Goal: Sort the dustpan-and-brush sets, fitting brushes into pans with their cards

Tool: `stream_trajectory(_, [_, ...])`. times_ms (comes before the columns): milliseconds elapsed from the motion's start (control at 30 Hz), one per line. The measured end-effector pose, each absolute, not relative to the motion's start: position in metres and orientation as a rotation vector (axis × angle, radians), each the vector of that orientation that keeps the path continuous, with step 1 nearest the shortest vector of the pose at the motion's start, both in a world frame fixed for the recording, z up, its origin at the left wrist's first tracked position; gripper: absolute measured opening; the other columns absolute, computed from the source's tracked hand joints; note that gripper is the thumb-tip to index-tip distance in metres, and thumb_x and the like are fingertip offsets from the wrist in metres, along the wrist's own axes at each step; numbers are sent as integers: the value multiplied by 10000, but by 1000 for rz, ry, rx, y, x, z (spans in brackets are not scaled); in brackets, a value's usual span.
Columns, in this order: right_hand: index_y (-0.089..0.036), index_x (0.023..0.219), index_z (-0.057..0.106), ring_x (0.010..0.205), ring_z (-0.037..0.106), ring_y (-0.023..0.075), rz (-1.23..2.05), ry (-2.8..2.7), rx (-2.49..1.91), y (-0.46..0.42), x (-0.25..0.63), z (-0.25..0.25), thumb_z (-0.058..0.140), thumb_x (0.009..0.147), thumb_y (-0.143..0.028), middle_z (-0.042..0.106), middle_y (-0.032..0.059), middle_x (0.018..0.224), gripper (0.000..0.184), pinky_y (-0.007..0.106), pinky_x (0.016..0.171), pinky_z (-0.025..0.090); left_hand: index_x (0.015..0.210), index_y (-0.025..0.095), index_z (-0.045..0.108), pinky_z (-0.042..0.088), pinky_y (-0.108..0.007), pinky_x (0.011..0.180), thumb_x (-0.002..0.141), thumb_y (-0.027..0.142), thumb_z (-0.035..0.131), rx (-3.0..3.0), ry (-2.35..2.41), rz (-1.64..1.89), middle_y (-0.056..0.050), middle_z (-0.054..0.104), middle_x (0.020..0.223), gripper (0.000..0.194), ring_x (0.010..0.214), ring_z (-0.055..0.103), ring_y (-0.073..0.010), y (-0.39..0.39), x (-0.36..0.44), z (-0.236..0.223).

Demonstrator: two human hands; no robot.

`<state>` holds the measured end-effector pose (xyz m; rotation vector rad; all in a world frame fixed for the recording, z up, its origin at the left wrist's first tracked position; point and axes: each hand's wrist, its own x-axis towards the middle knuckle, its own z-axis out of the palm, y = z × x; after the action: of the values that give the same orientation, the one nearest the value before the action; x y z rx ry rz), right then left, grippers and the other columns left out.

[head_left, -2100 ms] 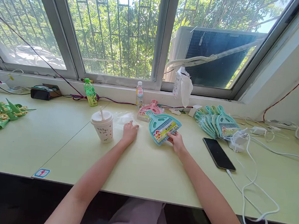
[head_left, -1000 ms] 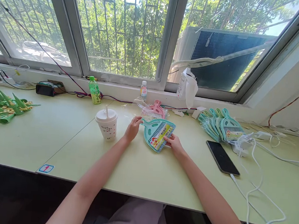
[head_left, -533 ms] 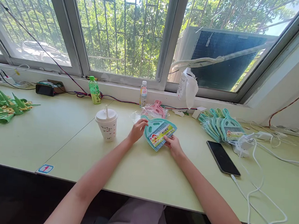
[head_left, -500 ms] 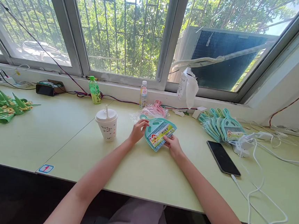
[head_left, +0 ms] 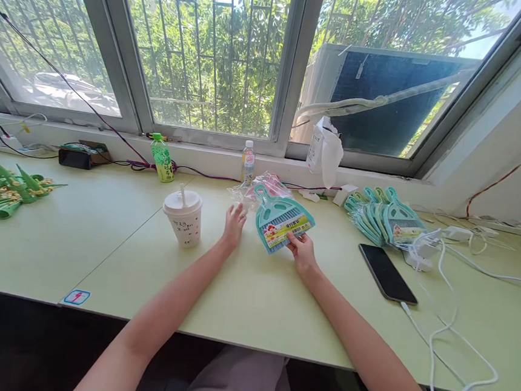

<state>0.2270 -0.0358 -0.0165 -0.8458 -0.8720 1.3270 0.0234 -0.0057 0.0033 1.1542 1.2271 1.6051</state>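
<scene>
My right hand [head_left: 303, 254] grips a teal mini dustpan-and-brush set [head_left: 281, 220] by its lower right edge. A yellow printed label runs across the blue bristles, and the handle points up and away to the left. My left hand [head_left: 234, 225] is off the set, just left of it, fingers raised and somewhat apart. Right beyond those fingertips lies a crumpled clear plastic bag [head_left: 261, 186]; whether they touch it I cannot tell. A pink dustpan set [head_left: 279, 188] shows through and behind the bag, partly hidden.
A lidded paper cup [head_left: 183, 219] with a straw stands left of my left hand. To the right are a phone [head_left: 387, 273] on a white cable and several bagged teal dustpan sets [head_left: 384, 215]. Two bottles, a green one [head_left: 162, 158] and a clear one [head_left: 247, 163], stand by the window.
My left hand has let go of the set's handle end and moved a little left. The set has turned, its handle swinging upward in my right hand. The plastic bag looks more bunched up.
</scene>
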Motion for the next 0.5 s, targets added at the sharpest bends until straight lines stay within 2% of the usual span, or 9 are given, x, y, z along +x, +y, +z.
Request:
stream_trajectory(100, [-182,904,608,920,669,223,1325,-898,-859,-37,225,-17,797,614,-326,696,60,976,375,359,809,587,1219,187,504,475,-357,894,880,396,438,1092,821,1304,-101,624,1149,404,1028,614,-203,-1,24,-3])
stream_trajectory(200, [-179,894,606,913,670,219,1310,-918,-884,-38,223,-18,796,618,-330,696,59,961,368,363,807,587,1081,171,612,484,-330,871,816,360,553,1044,629,1215,-62,672,1060,331,941,636,-187,-2,27,-7])
stream_trajectory(333, [-178,890,606,929,666,218,1269,-900,-905,-36,224,-22,789,627,-336,696,54,949,358,350,801,589,1051,157,636,476,-330,900,791,294,626,1016,574,1059,-74,673,1097,295,976,631,-192,-10,34,-12])
stream_trajectory(500, [-176,880,609,944,662,225,1251,-850,-868,-32,228,-26,794,622,-329,696,54,974,353,352,799,594,1117,133,618,453,-345,952,782,260,666,1014,573,836,-120,634,1187,361,1019,628,-202,-18,42,-17])
